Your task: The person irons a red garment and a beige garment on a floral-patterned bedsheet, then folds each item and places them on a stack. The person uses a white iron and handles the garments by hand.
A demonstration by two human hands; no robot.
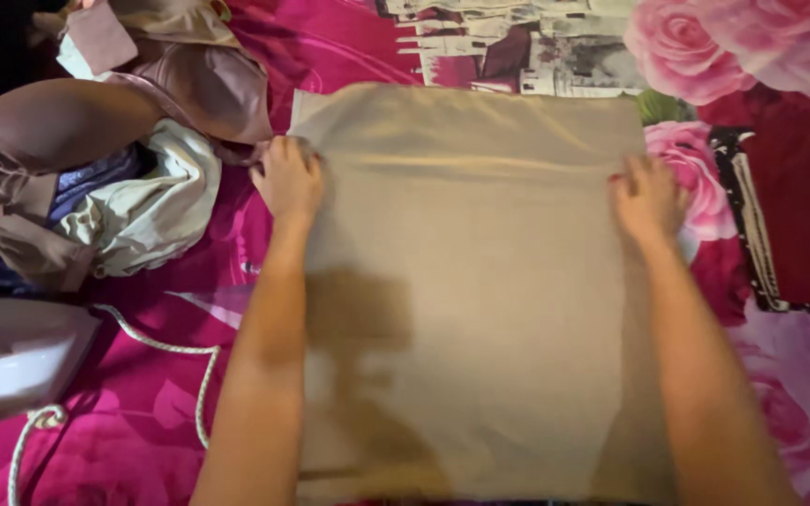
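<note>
Cloth: I count one tan cloth [471,300], flat on the pink floral sheet [171,375].
Hands: my left hand [288,178] and right hand [647,199] press open-palmed on its side edges.
Left margin: one clothes pile [114,159], one iron [11,356] crowd it.

Warm, fairly dim indoor light falls from about 12 o'clock, brightest on the upper beige cloth [466,281]. A soft shadow darkens its lower part toward 7 o'clock. The corner at 10 o'clock sinks into black. The picture is slightly soft throughout, without glare.
</note>
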